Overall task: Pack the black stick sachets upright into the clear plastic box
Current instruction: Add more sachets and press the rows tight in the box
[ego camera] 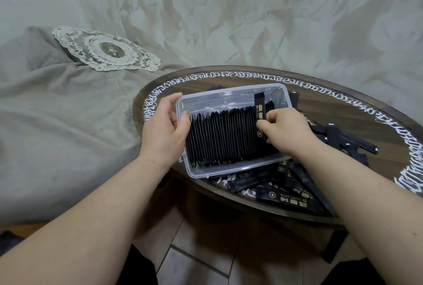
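Head view: A person seated at a low round table point(343, 92) works over a clear plastic box point(229, 171), which sits tilted toward the camera on the dark wood-toned tabletop. White ornamental lettering point(251, 76) runs around the table's rim.

Inside the box, a dense row of black stick sachets point(229, 138) stands on edge, filling most of its length. The left hand point(166, 129) grips the box's left end wall, thumb inside against the first sachets and fingers wrapped around the outside. The right hand point(283, 128) pinches a single sachet point(259, 113) with gold print between thumb and fingers, holding it upright at the right end of the row, its top rising above the others.

More loose sachets point(286, 195) lie scattered flat on the tabletop, in front of and to the right of the box, some partly beneath it; one near the front edge reads "BLACK COFFEE."

Left of the table spreads a rumpled grey fabric cover point(57, 124), with a round white lace doily point(107, 50) laid on its raised part. Behind everything hangs a pale, mottled grey-green backdrop point(251, 10). Below the table's edge, brown floor tiles point(201, 250) show between the person's bare forearms.
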{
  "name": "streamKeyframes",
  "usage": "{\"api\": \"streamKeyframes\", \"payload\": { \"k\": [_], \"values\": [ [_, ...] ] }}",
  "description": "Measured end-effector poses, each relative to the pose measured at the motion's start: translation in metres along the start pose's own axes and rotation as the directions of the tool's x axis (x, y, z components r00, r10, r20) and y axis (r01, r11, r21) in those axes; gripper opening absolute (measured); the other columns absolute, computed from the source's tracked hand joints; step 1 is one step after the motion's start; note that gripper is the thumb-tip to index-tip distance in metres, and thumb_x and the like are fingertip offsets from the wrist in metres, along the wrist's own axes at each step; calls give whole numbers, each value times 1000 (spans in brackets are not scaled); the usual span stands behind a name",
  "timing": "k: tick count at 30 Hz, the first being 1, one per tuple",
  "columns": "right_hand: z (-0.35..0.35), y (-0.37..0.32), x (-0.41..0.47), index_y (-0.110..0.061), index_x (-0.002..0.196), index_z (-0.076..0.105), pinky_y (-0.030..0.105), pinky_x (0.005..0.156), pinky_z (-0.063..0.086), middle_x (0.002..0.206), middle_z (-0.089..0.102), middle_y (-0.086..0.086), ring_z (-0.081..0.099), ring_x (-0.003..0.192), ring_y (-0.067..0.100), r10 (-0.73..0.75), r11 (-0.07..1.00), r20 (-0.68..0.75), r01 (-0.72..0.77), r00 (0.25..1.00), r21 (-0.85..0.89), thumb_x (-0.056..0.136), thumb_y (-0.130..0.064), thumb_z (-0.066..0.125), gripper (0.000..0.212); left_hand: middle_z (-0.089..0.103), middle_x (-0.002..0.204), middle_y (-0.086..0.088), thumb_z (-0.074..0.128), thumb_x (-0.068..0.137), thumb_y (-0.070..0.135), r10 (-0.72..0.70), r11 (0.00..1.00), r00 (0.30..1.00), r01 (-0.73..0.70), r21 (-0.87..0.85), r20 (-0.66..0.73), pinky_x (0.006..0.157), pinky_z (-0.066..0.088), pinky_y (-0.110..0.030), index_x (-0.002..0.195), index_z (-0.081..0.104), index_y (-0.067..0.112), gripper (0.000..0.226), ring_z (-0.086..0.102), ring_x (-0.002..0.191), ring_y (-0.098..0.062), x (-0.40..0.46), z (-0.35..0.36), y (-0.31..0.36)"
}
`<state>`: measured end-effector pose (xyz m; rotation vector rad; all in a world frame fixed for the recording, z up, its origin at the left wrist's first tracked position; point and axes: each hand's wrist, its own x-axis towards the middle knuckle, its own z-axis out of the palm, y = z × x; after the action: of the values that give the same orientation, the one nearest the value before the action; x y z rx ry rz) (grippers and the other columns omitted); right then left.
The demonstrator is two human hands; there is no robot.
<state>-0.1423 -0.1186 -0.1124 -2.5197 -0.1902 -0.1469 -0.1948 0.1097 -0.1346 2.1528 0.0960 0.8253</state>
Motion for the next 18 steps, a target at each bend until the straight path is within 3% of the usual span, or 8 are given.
{"api": "streamKeyframes", "payload": {
  "k": [9,11,15,18],
  "values": [
    [5,-12,-8,-10,70,64,34,81,51,65,64,-3,66,71,20,-95,995,-17,95,995,30,83,-28,66,23,48,63,8,56,92,17,-7,1000,1000,7,18,3,65,36,-20,128,52,24,37,49,60,-4,-1,0,-1],
    [4,-14,-10,-11,71,63,31,79,50,64,61,-5,65,74,20,-104,994,-34,105,994,19,84,-28,65,22,48,62,8,56,92,17,-2,1000,1000,2,25,0,62,35,-14,128,52,24,37,49,60,-3,-1,1,-1],
    [9,-22,-15,-13,75,66,28,70,45,69,62,-3,59,78,20,-144,990,1,144,990,-11,89,-31,58,24,46,61,8,56,92,17,-2,1000,1000,2,24,6,65,35,-24,129,51,24,38,48,59,-5,-1,1,-1],
    [17,-26,-18,-14,77,67,29,72,46,73,64,-2,60,79,20,-190,981,25,191,982,-38,89,-32,58,23,46,62,8,56,92,17,-1,1000,1000,1,24,6,66,35,-25,129,51,24,38,47,58,-4,-1,1,-1]
  ]
}}
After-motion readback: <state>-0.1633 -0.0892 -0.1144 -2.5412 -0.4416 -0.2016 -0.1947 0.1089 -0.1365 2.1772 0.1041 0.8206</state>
